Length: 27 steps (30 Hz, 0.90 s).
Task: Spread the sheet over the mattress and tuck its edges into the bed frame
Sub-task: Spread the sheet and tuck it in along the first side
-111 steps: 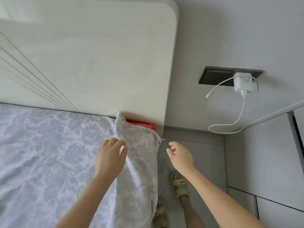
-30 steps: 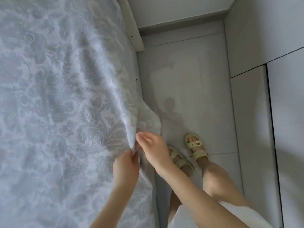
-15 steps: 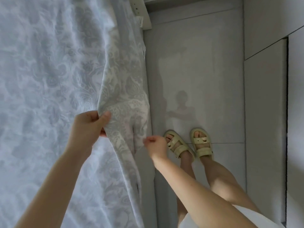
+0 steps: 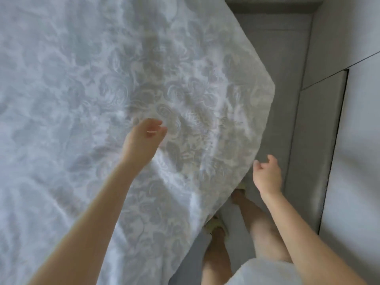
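Observation:
The pale grey floral sheet [image 4: 185, 83] lies over the mattress on the left. Its right side billows out past the bed and over the floor. My left hand [image 4: 141, 140] hovers just above the sheet with its fingers loosely curled and holds nothing. Right beside the sheet's lower right edge is my right hand [image 4: 266, 174], fingers loosely curled, with no cloth visible between them. Whether it touches the edge I cannot tell. The sheet hides both the mattress and the bed frame.
A narrow strip of grey tiled floor [image 4: 287, 58] runs between the bed and the white cabinet fronts [image 4: 359, 140] on the right. My legs and sandalled feet [image 4: 218, 225] stand on it, partly under the sheet's overhang.
Half a second ago my left hand gripped a fold and my right pinched the hanging edge. Both have let go, and the sheet has spread out wide to the right over the floor.

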Available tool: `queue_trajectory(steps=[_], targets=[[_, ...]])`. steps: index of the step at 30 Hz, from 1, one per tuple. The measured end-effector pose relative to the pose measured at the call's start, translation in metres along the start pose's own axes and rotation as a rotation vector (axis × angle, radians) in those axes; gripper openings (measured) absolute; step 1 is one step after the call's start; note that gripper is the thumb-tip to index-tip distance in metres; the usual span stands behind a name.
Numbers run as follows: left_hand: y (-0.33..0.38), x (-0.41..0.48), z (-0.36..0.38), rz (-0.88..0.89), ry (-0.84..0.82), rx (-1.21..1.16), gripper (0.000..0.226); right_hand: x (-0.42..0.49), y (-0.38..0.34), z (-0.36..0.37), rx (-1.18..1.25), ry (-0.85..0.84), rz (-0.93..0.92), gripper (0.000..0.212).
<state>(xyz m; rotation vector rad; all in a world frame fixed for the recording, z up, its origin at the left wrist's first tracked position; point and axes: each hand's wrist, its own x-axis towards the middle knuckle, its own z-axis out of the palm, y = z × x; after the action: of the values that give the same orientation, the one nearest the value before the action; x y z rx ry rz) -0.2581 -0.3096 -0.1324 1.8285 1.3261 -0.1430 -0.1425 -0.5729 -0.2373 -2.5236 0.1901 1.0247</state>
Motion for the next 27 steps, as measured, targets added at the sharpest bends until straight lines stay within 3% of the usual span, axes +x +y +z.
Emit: queue_trajectory(steps=[2, 4, 10, 13, 17, 21, 24, 27], targets=[[-0.033, -0.034, -0.003, -0.012, 0.094, 0.047, 0.011, -0.005, 0.0, 0.025, -0.11, -0.18, -0.036, 0.051], [-0.07, -0.072, -0.004, -0.079, 0.152, 0.101, 0.005, -0.021, 0.0, 0.045, -0.185, -0.268, -0.116, 0.051], [-0.203, -0.218, 0.022, -0.558, 0.143, 0.11, 0.028, -0.111, 0.027, 0.092, -0.189, -0.589, -0.183, 0.055], [-0.264, -0.292, 0.04, -0.894, 0.237, -0.333, 0.027, -0.161, 0.052, 0.113, -0.202, -0.682, -0.197, 0.055], [-0.327, -0.37, 0.058, -1.293, 0.363, -1.163, 0.027, -0.228, 0.087, 0.141, -0.232, -0.776, -0.214, 0.054], [-0.373, -0.419, 0.072, -1.438, 0.607, -1.712, 0.042, -0.272, 0.117, 0.179, -0.196, -0.859, -0.132, 0.055], [-0.403, -0.438, 0.09, -1.458, 0.782, -1.947, 0.039, -0.283, 0.129, 0.21, -0.217, -0.842, -0.045, 0.058], [-0.424, -0.439, 0.105, -1.461, 0.845, -2.111, 0.024, -0.286, 0.127, 0.247, -0.093, -0.833, 0.123, 0.059]])
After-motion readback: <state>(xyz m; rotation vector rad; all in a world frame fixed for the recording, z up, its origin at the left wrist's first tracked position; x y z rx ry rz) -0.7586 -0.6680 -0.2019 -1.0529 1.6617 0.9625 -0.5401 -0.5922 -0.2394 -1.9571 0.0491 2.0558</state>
